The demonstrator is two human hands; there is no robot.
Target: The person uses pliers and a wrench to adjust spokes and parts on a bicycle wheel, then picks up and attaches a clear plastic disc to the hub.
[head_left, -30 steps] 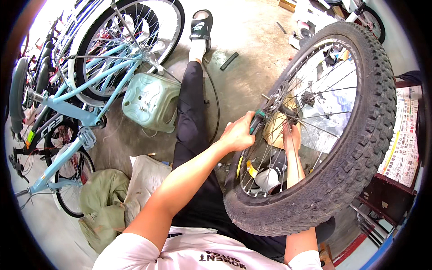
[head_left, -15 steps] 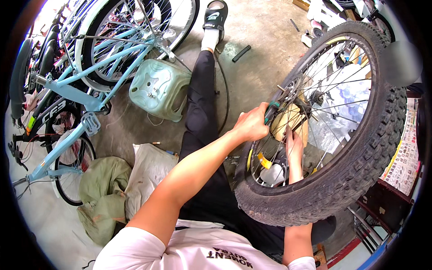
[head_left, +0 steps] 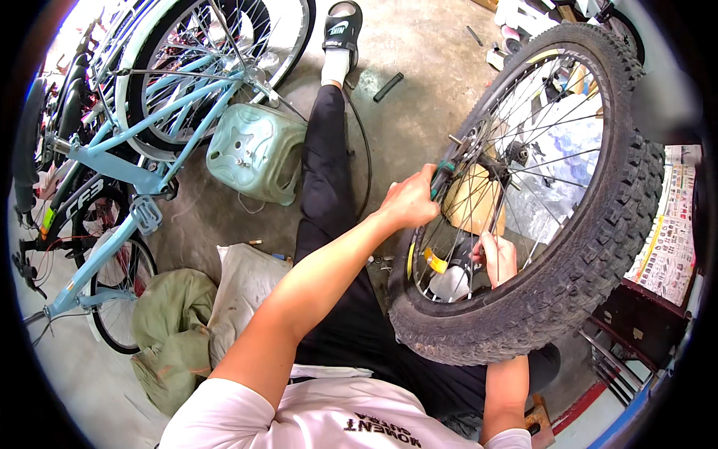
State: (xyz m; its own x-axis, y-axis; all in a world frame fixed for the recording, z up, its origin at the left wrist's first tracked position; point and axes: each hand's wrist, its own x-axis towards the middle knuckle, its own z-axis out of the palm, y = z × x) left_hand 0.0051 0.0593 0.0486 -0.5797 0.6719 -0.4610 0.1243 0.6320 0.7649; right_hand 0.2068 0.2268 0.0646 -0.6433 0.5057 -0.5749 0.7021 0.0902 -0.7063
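Note:
A bicycle wheel (head_left: 516, 318) with a knobby black tyre leans tilted across my right leg. My left hand (head_left: 410, 200) is closed around a tool with a green and black handle (head_left: 442, 179), held near the hub; its working end is hard to make out among the spokes. My right arm passes behind the tyre, and my right hand (head_left: 497, 258) shows inside the rim. Its fingers are pinched at a dark spoke (head_left: 496, 215), below the hub (head_left: 493, 170). A yellow tag or strip (head_left: 434, 261) sits near the lower-left part of the rim.
A pale green plastic stool (head_left: 250, 153) with small parts on top stands left of my leg. Light blue bicycles (head_left: 120, 165) crowd the left side. Cloth sacks (head_left: 176, 322) lie nearby. A black bar-shaped piece (head_left: 388, 87) is on the floor; newspaper (head_left: 666, 232) lies at right.
My right hand has moved down and slightly right, away from the hub toward the rim. My left hand keeps its hold on the tool. The whole view has shifted a little.

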